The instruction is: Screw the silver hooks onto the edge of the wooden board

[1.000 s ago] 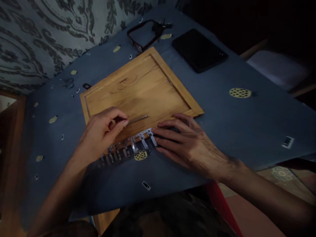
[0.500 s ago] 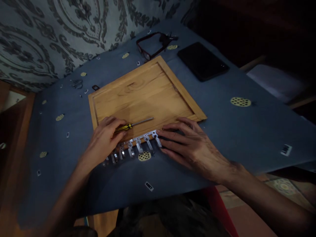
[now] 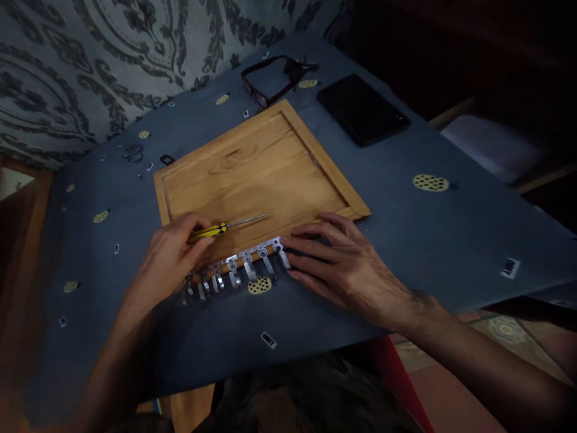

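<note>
A yellow-and-black screwdriver (image 3: 216, 230) is pinched between the thumb and fingers of my left hand (image 3: 170, 255). Its thin metal shaft points right, over the wooden panel (image 3: 234, 180). Along the panel's near edge lies a silver hook rail (image 3: 232, 264), its several curved hooks hanging towards me. My right hand (image 3: 347, 264) lies with fingers stretched out at the rail's right end, fingertips touching the rail and the panel's edge. My left wrist is close to the rail's left end.
A blue patterned cloth covers the table (image 3: 406, 252). Red-framed glasses (image 3: 265, 99) lie beyond the panel, and a black tablet-like device (image 3: 360, 111) is at the back right. Small clear items (image 3: 130, 153) lie on the left. Patterned curtain fabric (image 3: 135, 48) hangs behind.
My left hand has drawn back slightly left with the screwdriver, relative to the panel. My right hand stays at the rail's end. The whole view has shifted slightly.
</note>
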Demonstrator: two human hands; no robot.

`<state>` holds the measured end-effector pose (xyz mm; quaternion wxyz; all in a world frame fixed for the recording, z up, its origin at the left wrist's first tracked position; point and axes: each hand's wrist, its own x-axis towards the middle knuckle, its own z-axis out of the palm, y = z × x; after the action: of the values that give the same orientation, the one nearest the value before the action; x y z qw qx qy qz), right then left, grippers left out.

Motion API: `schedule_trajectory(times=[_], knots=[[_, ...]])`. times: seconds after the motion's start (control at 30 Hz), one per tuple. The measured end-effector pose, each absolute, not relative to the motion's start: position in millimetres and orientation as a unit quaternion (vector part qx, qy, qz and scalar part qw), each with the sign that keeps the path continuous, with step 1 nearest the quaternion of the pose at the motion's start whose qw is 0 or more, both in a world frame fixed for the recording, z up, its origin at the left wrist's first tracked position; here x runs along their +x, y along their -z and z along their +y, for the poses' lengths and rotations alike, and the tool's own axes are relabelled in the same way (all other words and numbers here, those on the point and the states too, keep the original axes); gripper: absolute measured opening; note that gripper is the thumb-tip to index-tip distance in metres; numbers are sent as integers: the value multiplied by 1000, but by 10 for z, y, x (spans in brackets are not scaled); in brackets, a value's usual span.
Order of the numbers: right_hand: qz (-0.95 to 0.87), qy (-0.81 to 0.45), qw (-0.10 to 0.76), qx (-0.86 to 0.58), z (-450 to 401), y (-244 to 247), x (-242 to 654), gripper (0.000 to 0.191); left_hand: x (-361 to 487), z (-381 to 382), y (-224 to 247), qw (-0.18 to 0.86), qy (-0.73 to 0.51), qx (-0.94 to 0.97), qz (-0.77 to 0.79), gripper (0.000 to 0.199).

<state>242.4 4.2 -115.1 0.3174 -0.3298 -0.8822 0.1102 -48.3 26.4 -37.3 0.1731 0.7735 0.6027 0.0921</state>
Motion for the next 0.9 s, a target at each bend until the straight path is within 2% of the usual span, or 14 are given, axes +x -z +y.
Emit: schedule_trajectory(times=[0.17,0.3,0.4,0.53,0.7,0.9], knots=[[-887,-103,312,-326,47,1125,2437,20,-418,115,179,188,-256,724,612,14],[-889,-109,302,-326,45,1107,2449,20,-219,24,65,153,-410,691,575,17],[-888,-115,297,-332,39,1101,2447,21,-83,3,40,170,-471,674,543,17],[-884,-123,300,-338,33,1107,2439,22,33,-15,106,162,-506,675,512,21],[-881,-128,304,-339,35,1125,2433,22,115,-27,229,87,-483,722,488,14],[-879,-116,321,-332,45,1123,2427,21,137,-22,268,46,-456,754,470,17]])
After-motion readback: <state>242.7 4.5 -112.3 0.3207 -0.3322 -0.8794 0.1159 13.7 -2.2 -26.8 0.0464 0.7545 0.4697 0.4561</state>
